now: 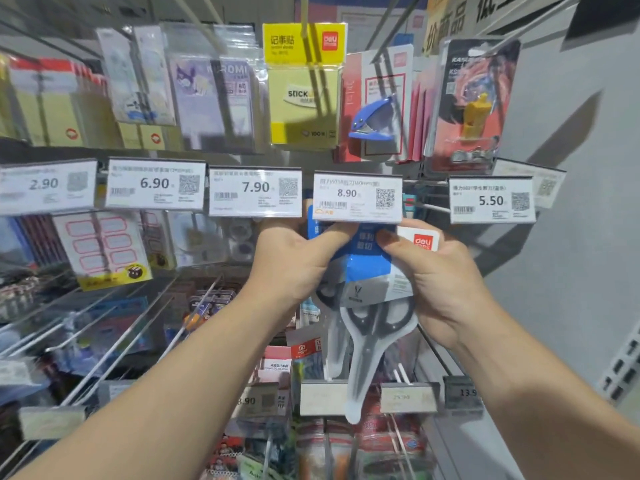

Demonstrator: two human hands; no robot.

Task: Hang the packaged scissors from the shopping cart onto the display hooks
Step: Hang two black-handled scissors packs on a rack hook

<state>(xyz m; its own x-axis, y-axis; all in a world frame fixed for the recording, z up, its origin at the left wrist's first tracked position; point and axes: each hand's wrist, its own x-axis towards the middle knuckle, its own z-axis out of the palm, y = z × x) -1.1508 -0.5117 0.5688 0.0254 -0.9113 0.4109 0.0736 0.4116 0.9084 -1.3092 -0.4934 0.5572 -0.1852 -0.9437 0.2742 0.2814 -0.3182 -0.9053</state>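
Observation:
A packaged pair of scissors (372, 320), grey handles under a clear blister on a blue and white card, hangs upright between my hands just below the 8.90 price tag (358, 197). My left hand (294, 258) pinches the card's upper left part. My right hand (436, 275) grips its upper right corner beside the red logo. The top of the card is hidden behind the price tag, so the hook there cannot be seen. Another pack shows partly behind this one. The shopping cart is out of view.
Rows of display hooks carry stationery: yellow sticky notes (304, 88), a blue hole punch pack (375, 116), label sheets (100, 247). The 5.50 tag (491, 199) hangs to the right, with bare hook rods (420, 206) beside it. A grey wall (571, 237) bounds the right side.

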